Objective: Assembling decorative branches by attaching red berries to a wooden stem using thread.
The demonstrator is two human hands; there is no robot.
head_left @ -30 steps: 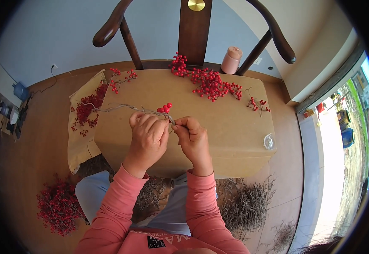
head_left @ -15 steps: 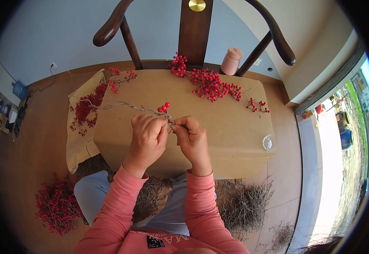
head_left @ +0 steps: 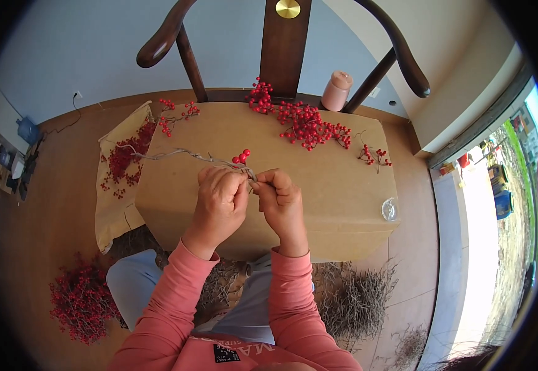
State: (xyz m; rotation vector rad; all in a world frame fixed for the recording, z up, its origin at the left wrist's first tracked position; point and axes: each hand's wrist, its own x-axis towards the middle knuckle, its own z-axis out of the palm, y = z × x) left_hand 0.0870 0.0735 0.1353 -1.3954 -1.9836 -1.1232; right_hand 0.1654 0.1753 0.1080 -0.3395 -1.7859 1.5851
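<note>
A thin grey twig [head_left: 170, 153] stretches left across the brown cardboard box [head_left: 337, 185] in front of me. My left hand [head_left: 219, 201] grips the twig's near end. A small cluster of red berries [head_left: 241, 157] stands just above my fingers at that end. My right hand [head_left: 280, 201] pinches the same spot from the right, its fingertips touching the left hand's. What lies between the fingertips is hidden.
A pile of red berry sprigs [head_left: 303, 120] lies at the box's far side, a small sprig [head_left: 374, 154] to the right, more berries [head_left: 123, 161] on brown paper at left. A pink cylinder [head_left: 335, 91] and a wooden chair [head_left: 284, 43] stand beyond. Dry twigs [head_left: 352, 300] and a red bunch [head_left: 83, 300] lie on the floor.
Both hands stay together at the twig's end, with only small finger shifts. The twig and berry cluster have barely moved.
</note>
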